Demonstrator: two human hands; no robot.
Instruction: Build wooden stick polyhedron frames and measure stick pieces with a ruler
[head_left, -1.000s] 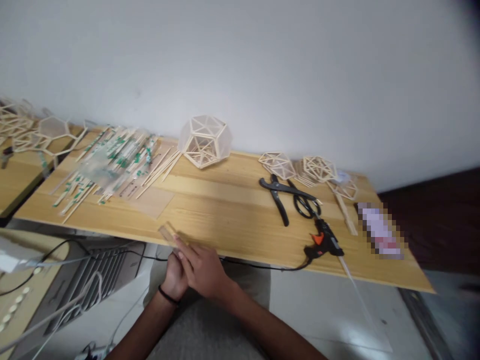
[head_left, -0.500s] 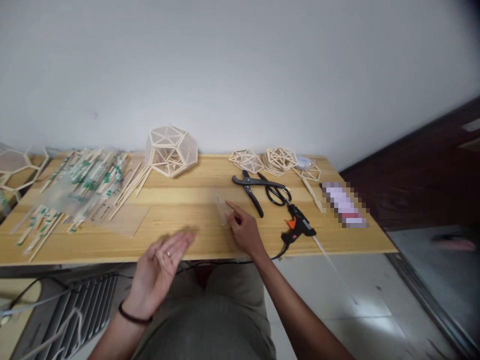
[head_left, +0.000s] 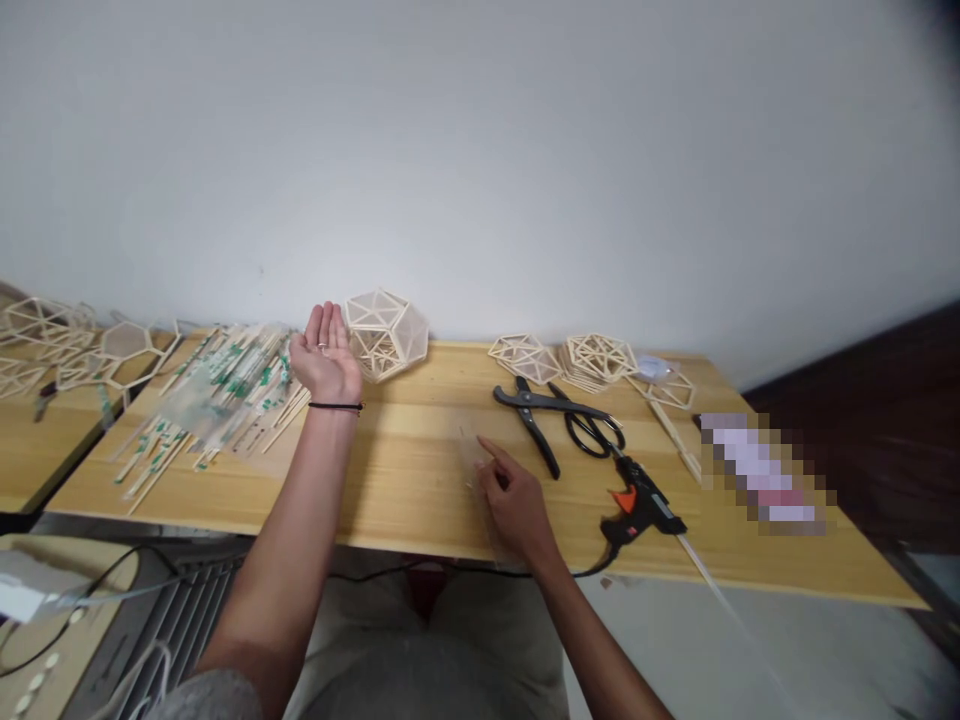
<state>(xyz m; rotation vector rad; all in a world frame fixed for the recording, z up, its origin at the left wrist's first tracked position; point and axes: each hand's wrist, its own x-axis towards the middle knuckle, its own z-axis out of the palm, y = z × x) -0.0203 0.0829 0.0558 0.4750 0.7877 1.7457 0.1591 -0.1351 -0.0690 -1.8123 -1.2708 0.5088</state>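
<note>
My left hand (head_left: 328,355) is raised palm up over the back of the table, fingers stretched out, nothing in it. Right beside it stands a ball-like frame of thin wooden sticks (head_left: 386,335) with translucent panels; I cannot tell whether they touch. My right hand (head_left: 516,500) rests low over the middle of the table, its index finger forward and the other fingers curled on a clear plastic strip (head_left: 469,450), whose lower part is hard to see. Beyond that hand lie black pliers (head_left: 536,425) and black-handled scissors (head_left: 592,435). A black glue gun (head_left: 637,510) with an orange trigger lies to its right.
Wrapped chopsticks (head_left: 232,375) and loose sticks are heaped at the left. Flat stick panels (head_left: 600,358) are stacked at the back right, near a blurred-out object (head_left: 761,470). More stick frames (head_left: 52,335) lie far left. A cable (head_left: 360,577) runs along the front edge.
My left hand has moved forward and up from the front edge to beside the stick ball, palm now turned up. My right hand stays at the plastic strip. The view has shifted left.
</note>
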